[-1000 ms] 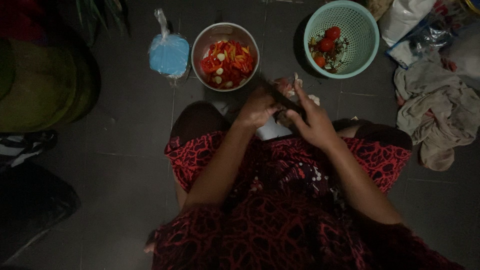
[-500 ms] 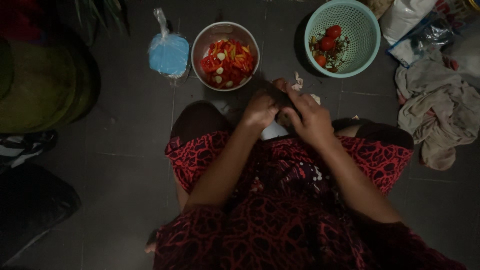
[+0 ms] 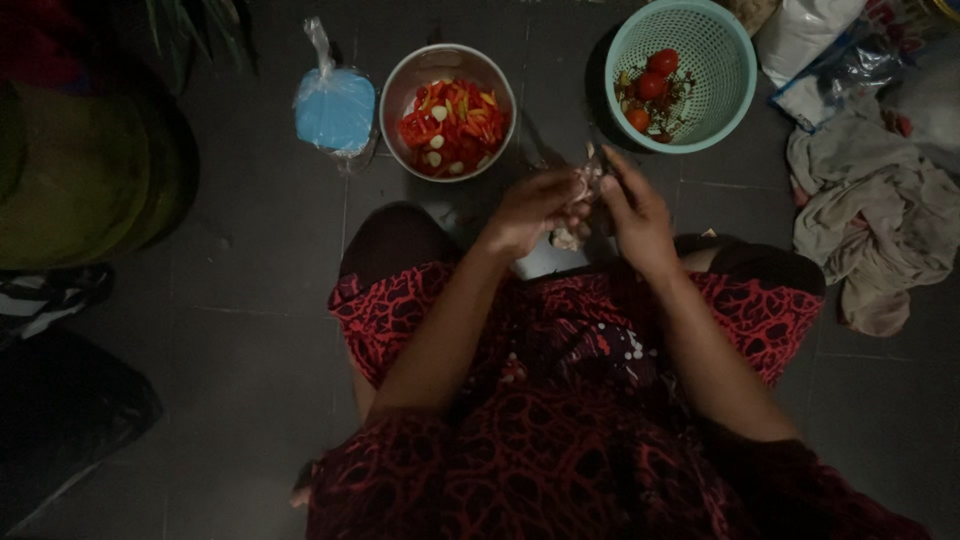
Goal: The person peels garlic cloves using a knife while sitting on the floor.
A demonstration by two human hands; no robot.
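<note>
Pale garlic clove (image 3: 586, 183) pinched between both hands

Left hand (image 3: 530, 208) and right hand (image 3: 635, 208) close around it together; just beyond them stand a metal bowl (image 3: 400, 85) of sliced chillies and a green basket (image 3: 725, 60) of tomatoes

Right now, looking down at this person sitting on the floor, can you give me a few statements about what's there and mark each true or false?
1. The metal bowl holds cut red and yellow pieces. True.
2. The green basket is empty. False: it holds small red tomatoes.
3. Both hands, left hand and right hand, meet at a small pale item. True.
4. The blue bag lies right of the basket. False: it lies left of the bowl.
5. A crumpled cloth lies at the right. True.
</note>
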